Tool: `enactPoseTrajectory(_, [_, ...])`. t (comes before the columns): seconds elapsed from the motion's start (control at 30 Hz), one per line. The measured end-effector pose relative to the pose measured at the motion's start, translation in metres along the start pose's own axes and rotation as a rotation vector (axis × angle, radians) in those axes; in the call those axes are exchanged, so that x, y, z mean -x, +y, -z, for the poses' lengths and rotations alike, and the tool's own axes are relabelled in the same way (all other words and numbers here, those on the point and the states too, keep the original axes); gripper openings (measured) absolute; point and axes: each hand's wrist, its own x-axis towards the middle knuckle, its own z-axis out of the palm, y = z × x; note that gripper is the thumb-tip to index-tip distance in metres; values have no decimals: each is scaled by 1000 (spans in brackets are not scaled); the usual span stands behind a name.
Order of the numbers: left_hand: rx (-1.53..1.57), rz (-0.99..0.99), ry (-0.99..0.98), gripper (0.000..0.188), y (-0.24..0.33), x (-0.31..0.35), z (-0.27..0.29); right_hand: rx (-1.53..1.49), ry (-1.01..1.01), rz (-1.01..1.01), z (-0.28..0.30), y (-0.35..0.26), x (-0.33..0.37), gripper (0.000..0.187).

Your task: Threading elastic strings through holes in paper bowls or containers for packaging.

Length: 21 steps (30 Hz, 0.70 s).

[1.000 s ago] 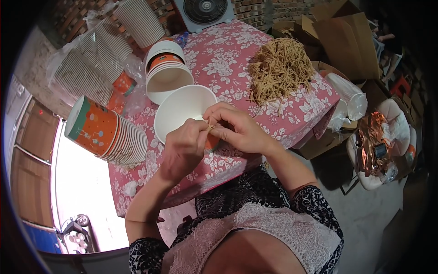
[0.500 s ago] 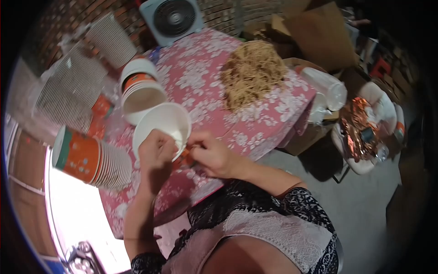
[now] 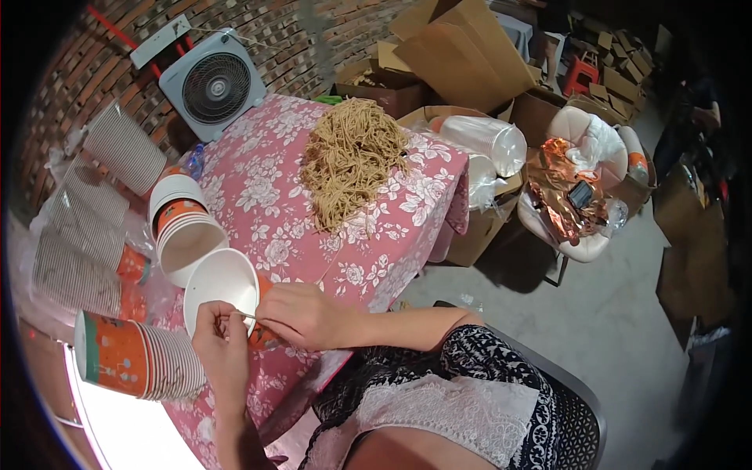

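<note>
A paper bucket (image 3: 223,276), white inside and orange outside, lies tipped with its open mouth toward me, on the table's near left. At its near rim my left hand (image 3: 220,338) is closed in a pinch of thumb and fingers. My right hand (image 3: 304,315) is closed at the bucket's orange side, its fingertips almost meeting the left ones. A short thin cord (image 3: 247,316) spans the fingertips of both hands. Farther back on the table is a tangled heap of tan cords (image 3: 351,160). Whether the cord passes through the bucket wall is hidden by my fingers.
Nested paper buckets (image 3: 141,356) lie at the near left, with more stacks (image 3: 82,235) in plastic behind them. A box fan (image 3: 213,84) stands beyond the floral tablecloth (image 3: 270,188). To the right are cardboard boxes (image 3: 470,59) and a chair (image 3: 591,249) with copper-coloured foil.
The view has swung right, so the table and buckets appear farther left and lower. My left hand has gone from a fist over the bucket's mouth to a fingertip pinch at its rim.
</note>
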Motion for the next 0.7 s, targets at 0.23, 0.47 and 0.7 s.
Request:
enactPoseTrajectory(0.23, [-258, -380, 79, 4, -9, 14, 8, -830, -105, -976, -11, -20, 0, 5])
enactPoseTrajectory(0.47, [-153, -848, 96, 23, -19, 6, 2, -872, 0, -937, -14, -19, 1, 7])
enactPoseTrajectory(0.7, [-204, -429, 65, 6, -2, 17, 5, -850, -41, -930, -12, -18, 1, 7])
